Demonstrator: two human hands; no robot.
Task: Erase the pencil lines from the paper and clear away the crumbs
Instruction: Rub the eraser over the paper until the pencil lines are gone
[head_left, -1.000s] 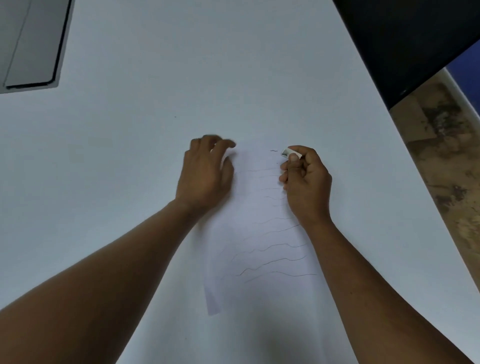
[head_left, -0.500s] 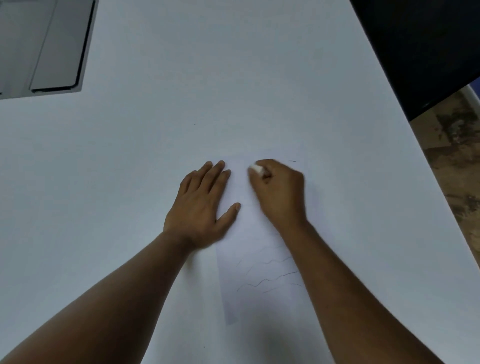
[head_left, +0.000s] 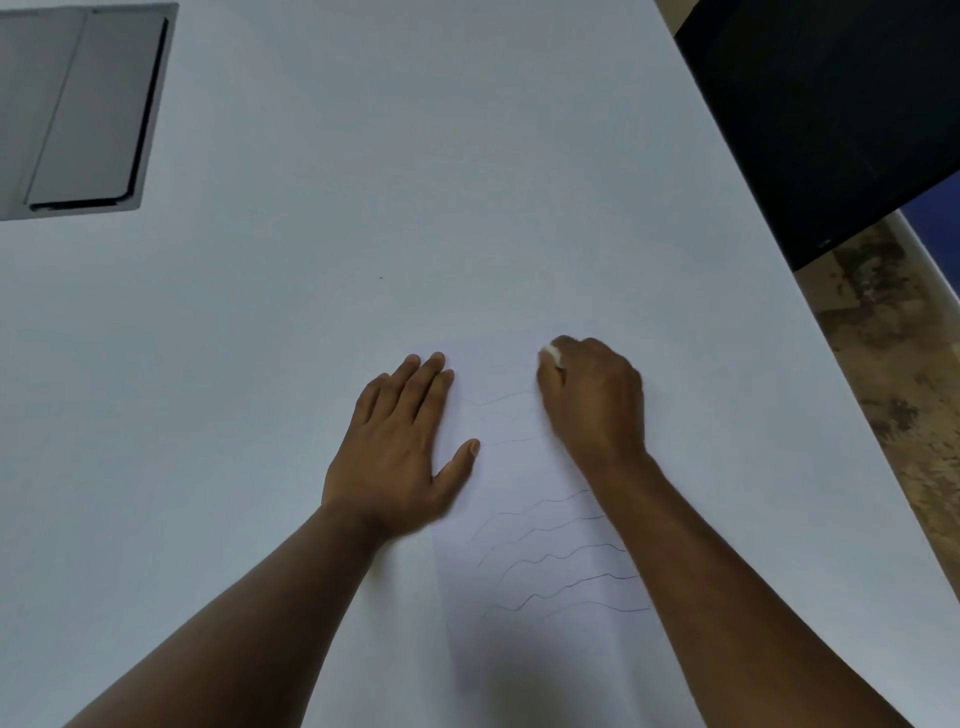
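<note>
A white sheet of paper (head_left: 511, 478) lies on the white table, with several wavy pencil lines (head_left: 550, 561) across its near half and fainter ones higher up. My left hand (head_left: 400, 447) lies flat on the paper's left edge, fingers straight, thumb spread onto the sheet. My right hand (head_left: 595, 400) is curled round a small white eraser (head_left: 550, 354), whose tip shows past the fingers near the paper's top. The right forearm hides the line ends on the right.
A grey closed laptop-like slab (head_left: 78, 109) lies at the table's far left corner. A black panel (head_left: 831, 104) stands beyond the table's right edge, with mottled brown floor (head_left: 904, 364) below it. The table's white surface (head_left: 363, 208) stretches behind the hands.
My left hand went from curled to flat on the paper's edge. My right hand with the eraser swung left across the top of the sheet, then back to the right.
</note>
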